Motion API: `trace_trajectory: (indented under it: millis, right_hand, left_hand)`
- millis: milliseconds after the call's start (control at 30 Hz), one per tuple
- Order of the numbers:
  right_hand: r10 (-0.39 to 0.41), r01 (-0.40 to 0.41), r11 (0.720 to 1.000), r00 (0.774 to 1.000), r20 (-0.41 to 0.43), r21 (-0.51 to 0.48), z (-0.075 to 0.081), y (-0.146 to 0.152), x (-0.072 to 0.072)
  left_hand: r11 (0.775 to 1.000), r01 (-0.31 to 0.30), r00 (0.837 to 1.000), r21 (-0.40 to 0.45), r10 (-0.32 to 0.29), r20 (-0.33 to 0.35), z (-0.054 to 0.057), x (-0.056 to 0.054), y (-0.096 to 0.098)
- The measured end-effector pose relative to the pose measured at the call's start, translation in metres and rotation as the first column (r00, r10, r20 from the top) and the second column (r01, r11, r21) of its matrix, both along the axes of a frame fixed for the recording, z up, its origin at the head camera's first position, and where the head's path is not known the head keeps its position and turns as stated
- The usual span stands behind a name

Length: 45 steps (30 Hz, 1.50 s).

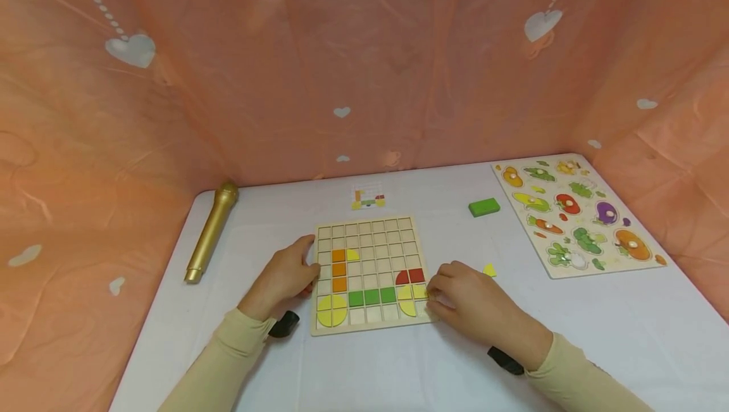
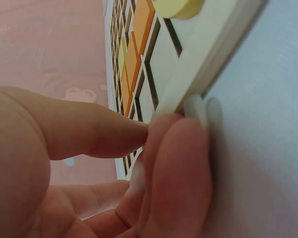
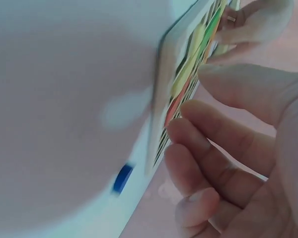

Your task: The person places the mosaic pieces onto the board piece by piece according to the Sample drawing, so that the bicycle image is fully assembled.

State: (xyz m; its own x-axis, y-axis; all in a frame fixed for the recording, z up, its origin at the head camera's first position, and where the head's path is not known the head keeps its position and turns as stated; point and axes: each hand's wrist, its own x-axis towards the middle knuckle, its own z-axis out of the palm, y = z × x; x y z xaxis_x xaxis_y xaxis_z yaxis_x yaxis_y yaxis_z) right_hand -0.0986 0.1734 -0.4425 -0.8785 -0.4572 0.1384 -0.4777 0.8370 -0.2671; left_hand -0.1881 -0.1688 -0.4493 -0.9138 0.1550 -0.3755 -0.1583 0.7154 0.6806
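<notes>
A wooden grid board (image 1: 364, 328) lies in front of me. My left hand (image 1: 287, 276) holds its left edge, thumb and curled fingertips meeting at the rim in the left wrist view. My right hand (image 1: 475, 301) is at the lower right corner, thumb and fingers apart in the right wrist view, fingertips beside a yellow quarter-circle piece (image 1: 419, 292). The grid also carries orange squares (image 1: 339, 269), green squares (image 1: 372, 298), a red square (image 1: 417, 275) beside a red quarter-circle (image 1: 402, 278), and a circle of yellow quarters (image 1: 331, 311) at lower left.
A small pattern card (image 1: 367, 197) lies behind the board. A green block (image 1: 484, 207) and a loose yellow quarter-circle (image 1: 489, 270) are to the right, near a vegetable peg puzzle (image 1: 578, 216). A gold microphone (image 1: 212, 231) lies at left. Pink curtain (image 1: 364, 70) hangs behind.
</notes>
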Motion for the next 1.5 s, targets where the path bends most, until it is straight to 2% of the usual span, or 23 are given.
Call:
trace_trajectory:
  millis: [367, 567, 800, 967, 1167, 1500]
  right_hand:
    - [-0.16, 0.159, 0.986, 0.986, 0.039, 0.042, 0.008, 0.059, 0.001]
    - [-0.22, 0.216, 0.975, 0.973, 0.074, 0.051, 0.011, 0.087, 0.008]
    - [-0.269, 0.263, 0.962, 0.957, 0.11, 0.069, 0.007, 0.108, 0.012]
    - [-0.282, 0.276, 0.959, 0.952, 0.122, 0.057, 0.004, 0.112, 0.01]
    - [-0.294, 0.289, 0.956, 0.945, 0.144, 0.051, 0.002, 0.104, 0.002]
    - [-0.226, 0.227, 0.974, 0.963, 0.146, 0.006, -0.004, 0.076, -0.015]
  left_hand:
    - [1.0, 0.01, 1.0, -0.007, -0.01, -0.002, -0.001, -0.001, 0.0]
    - [0.999, 0.029, 1.0, -0.027, -0.029, -0.007, 0.001, -0.002, 0.0]
    - [0.999, 0.036, 0.999, -0.021, -0.036, -0.003, 0.001, -0.003, 0.001]
    - [0.999, 0.029, 1.0, -0.028, -0.03, -0.007, -0.001, -0.002, 0.0]
    - [1.0, 0.017, 1.0, 0.015, -0.017, 0.005, -0.002, -0.001, -0.001]
    - [1.0, 0.005, 1.0, 0.016, -0.006, 0.011, 0.0, 0.0, -0.001]
